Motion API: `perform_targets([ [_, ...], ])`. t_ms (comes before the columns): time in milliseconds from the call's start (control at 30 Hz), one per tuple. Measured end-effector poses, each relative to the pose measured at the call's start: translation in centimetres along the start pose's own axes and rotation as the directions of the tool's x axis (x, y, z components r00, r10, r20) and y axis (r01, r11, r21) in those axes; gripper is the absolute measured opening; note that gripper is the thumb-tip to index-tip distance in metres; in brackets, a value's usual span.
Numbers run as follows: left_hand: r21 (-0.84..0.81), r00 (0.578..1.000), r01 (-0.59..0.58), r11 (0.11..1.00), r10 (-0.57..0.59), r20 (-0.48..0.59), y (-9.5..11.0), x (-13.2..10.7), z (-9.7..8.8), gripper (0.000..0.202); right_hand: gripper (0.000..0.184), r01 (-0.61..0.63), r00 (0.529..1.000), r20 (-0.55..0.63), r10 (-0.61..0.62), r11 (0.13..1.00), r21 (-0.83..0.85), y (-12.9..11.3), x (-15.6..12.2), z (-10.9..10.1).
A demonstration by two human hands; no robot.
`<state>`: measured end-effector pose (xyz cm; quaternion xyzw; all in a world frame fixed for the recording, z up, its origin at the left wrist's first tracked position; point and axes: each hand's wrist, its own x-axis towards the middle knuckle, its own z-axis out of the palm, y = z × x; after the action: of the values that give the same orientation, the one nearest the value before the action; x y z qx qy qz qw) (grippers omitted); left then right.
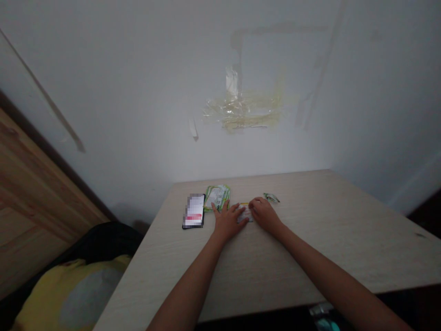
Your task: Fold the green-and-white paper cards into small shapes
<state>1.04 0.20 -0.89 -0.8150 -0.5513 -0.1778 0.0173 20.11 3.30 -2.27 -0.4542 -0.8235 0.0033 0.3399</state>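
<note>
A small flat printed card or sachet (245, 214), pale with an orange-yellow strip at its top, lies on the table between my hands. My left hand (228, 224) rests open with fingers spread, its thumb and a fingertip at the card's left side. Its outer fingers reach onto a green and white packet (217, 196). At the card's right edge, my right hand (264, 213) is closed, fingers curled and pressed together on it; the fingertips are partly hidden. Just beyond that hand lies a small crumpled green wrapper piece (272, 197).
A phone (194, 211) with a lit, blurred screen lies left of the green packet. The pale wooden table (310, 207) meets a wall (138, 92) carrying old tape (241, 108). Left of the table are a yellow and grey cushion-like item (82, 289) and wooden panelling (31, 193).
</note>
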Motion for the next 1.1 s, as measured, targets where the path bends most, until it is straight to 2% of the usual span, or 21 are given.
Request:
perform_targets([
  [300, 0.004, 1.0, 0.003, 1.0, -0.003, -0.012, 0.0, 0.0, 0.2, 0.044, 0.015, 0.087, 0.995, -0.046, -0.085, 0.995, 0.041, -0.2, -0.5, -0.2],
  [567, -0.002, 1.0, 0.002, 1.0, -0.002, -0.017, 0.0, -0.1, 0.1, 0.044, 0.023, 0.162, 0.986, 0.005, -0.165, 0.971, 0.174, -0.9, -0.9, -1.5],
  [1100, -0.002, 1.0, 0.006, 1.0, -0.006, -0.02, 0.0, -0.1, 0.1, 0.044, 0.024, 0.143, 0.98, 0.076, -0.182, 0.921, 0.363, -1.3, -1.3, -2.9],
])
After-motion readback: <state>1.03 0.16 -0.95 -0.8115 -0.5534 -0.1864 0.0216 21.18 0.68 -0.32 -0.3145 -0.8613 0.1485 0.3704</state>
